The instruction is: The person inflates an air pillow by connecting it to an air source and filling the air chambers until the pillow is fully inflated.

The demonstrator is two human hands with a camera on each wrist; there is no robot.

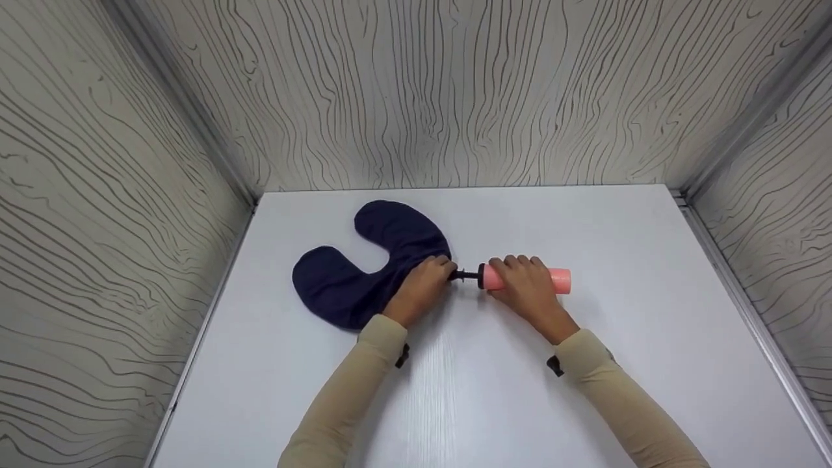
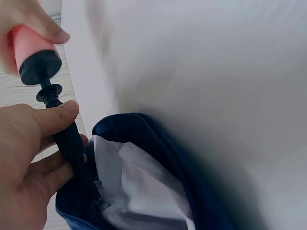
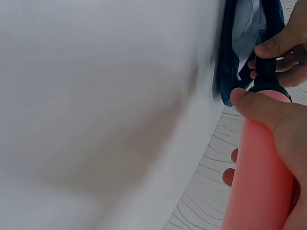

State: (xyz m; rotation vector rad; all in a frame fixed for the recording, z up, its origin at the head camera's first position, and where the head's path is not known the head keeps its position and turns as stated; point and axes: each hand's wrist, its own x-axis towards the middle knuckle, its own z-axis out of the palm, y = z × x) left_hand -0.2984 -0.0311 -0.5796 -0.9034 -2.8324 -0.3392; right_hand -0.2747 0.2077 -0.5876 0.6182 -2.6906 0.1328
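A dark blue U-shaped neck pillow [image 1: 338,286] lies on the table, its curved outer edge by my left hand [image 1: 422,289]. That hand pinches the black tapered nozzle [image 2: 72,146] of a pink hand pump [image 1: 561,281] between thumb and fingers. In the left wrist view the nozzle's tip meets a clear valve [image 2: 102,203] inside the pillow's open cover, where a whitish inner layer [image 2: 148,187] shows. My right hand [image 1: 530,289] wraps round the pink barrel [image 3: 261,167], its thumb near the black end cap. A short stretch of black rod shows between barrel and nozzle.
The white table [image 1: 520,403] carries the pillow and pump. Wood-grain patterned panels [image 1: 416,91] stand behind it and on both sides, with metal strips at the corners.
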